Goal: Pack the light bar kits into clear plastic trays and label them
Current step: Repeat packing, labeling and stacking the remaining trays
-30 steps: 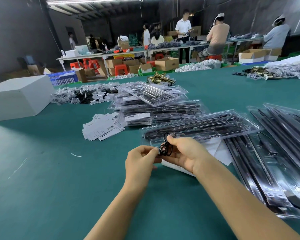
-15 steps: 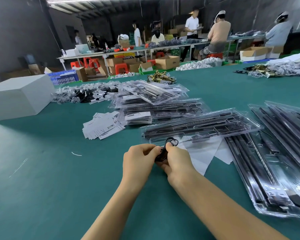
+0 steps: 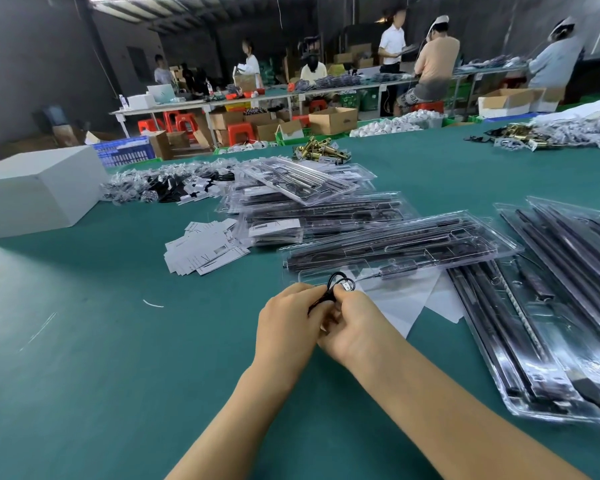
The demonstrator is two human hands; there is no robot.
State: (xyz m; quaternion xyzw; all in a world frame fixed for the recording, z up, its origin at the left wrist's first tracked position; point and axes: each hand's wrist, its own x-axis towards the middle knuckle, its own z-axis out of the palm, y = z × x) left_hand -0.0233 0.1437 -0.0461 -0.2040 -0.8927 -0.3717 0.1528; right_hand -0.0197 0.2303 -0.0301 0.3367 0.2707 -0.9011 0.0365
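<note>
both hands meet just in front of the open clear tray [image 3: 399,251] on the green counter [image 3: 118,375]. left hand [image 3: 286,327] and right hand [image 3: 355,327] pinch 1 looped black cable [image 3: 336,289]. tray's empty near pocket lies directly beyond the grip, long axis left-right; right hand nearer, judged.

A white box [image 3: 35,188] sits on the green table [image 3: 84,375]. Right of the box, at the table's far edge, lie brass fittings [image 3: 321,150]. Beyond the box stand red stools [image 3: 181,121] and cardboard cartons [image 3: 333,120].
</note>
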